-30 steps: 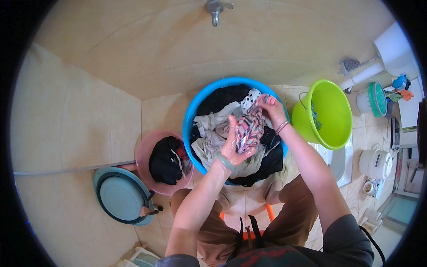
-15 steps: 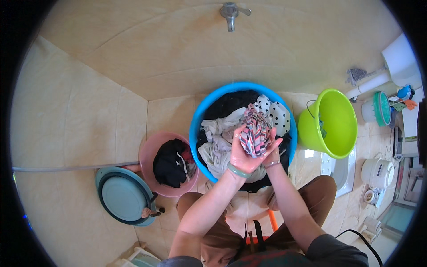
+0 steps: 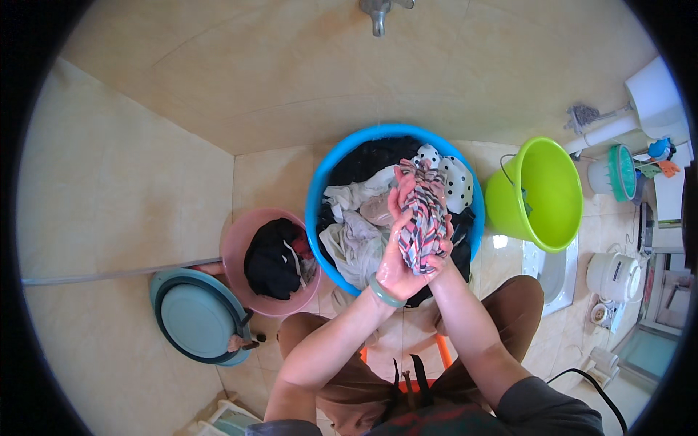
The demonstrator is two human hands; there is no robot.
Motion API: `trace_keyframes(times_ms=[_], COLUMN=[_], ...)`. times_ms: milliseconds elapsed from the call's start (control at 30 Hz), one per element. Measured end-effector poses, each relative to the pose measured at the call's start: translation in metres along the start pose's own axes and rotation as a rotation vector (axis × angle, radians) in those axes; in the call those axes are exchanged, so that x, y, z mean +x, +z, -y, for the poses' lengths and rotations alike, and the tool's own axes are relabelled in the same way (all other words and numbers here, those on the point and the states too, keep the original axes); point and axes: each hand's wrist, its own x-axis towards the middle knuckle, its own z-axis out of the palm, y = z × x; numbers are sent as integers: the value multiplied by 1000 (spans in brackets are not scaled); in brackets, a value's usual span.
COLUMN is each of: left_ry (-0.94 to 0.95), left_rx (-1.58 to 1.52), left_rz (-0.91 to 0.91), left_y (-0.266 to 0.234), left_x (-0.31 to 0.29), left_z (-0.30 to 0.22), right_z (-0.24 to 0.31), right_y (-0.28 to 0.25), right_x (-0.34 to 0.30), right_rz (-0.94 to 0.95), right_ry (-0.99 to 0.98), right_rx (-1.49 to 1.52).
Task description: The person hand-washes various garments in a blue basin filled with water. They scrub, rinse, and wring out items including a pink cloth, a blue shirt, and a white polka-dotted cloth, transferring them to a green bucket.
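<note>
A wet, bunched cloth (image 3: pixel 424 211) with pink, white and dark stripes is held up over the blue tub (image 3: pixel 314 240). My left hand (image 3: pixel 395 251), a pale green bangle at its wrist, is wrapped along the cloth's left side. On the lower right of it my right hand (image 3: pixel 440 256) curls its fingers round the near end. Beneath lie white clothes (image 3: pixel 358 247), a white cloth with black dots (image 3: pixel 456 185) and dark clothes (image 3: pixel 374 161). The hands and the cloth hide the tub's middle.
At the left stand a pink basin (image 3: pixel 231 254) with dark clothes and a grey-blue basin (image 3: pixel 196 320). A lime green bucket (image 3: pixel 556 196) is on the right, near a white squat toilet (image 3: pixel 560 283). Ahead, a metal tap (image 3: pixel 378 18) sticks out of the wall.
The striped cloth has come slightly nearer to me and is stretched longer. My right hand has gone from partly opened to curled round its near end. The view has shifted a little.
</note>
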Motion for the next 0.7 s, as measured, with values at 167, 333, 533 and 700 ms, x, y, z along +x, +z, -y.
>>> trace_keyframes(times_ms=[167, 333, 533, 700], left_ry=[85, 21, 56, 346], left_rx=[288, 669, 1089, 1405], left_rz=[-44, -307, -545, -560], left_y=[8, 13, 13, -12], left_x=[-8, -11, -5, 11], left_z=[-1, -4, -2, 0], right_z=[35, 44, 56, 55], right_y=[-15, 40, 47, 42], right_x=[-17, 9, 15, 17], right_rz=[-267, -597, -570, -358], right_ry=[151, 471, 582, 484], right_rx=[-258, -617, -1035, -1325])
